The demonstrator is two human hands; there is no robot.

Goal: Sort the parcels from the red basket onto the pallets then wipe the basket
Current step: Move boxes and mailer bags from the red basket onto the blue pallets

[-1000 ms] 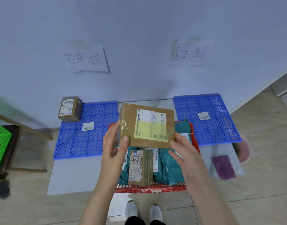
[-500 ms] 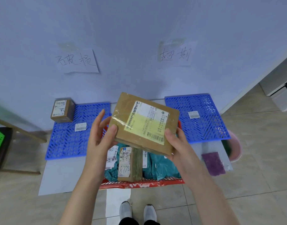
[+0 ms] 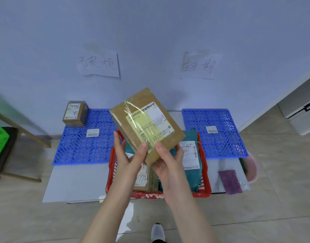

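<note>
Two hands, one parcel, mid-frame.

Far left: green crate (image 3: 0, 139), apart from the sorting.

Left of centre: left blue pallet (image 3: 77, 148) below the left paper sign (image 3: 100, 64). It carries one small brown box (image 3: 74, 114) at its back-left corner, plus a barcode sticker.

Centre: left hand (image 3: 128, 155) and right hand (image 3: 168, 165) both grip the lower corner of the flat brown parcel (image 3: 147, 123), thumbs on its labelled face, fingers behind. The parcel is held above the red basket (image 3: 112, 165), touching neither pallet.

Change: a second ago it was held level; now it is turned on a diagonal and raised. Judged: the label is being read and no pallet is chosen yet.

The basket holds another brown box (image 3: 145, 179) and teal bags (image 3: 192, 174), so wiping is far off.

Right: right blue pallet (image 3: 219, 142) below the right paper sign (image 3: 199, 65), bearing a sticker only.

Lower right: purple cloth (image 3: 230, 181), pink bucket (image 3: 254, 169). Neither pallet looks obstructed.
</note>
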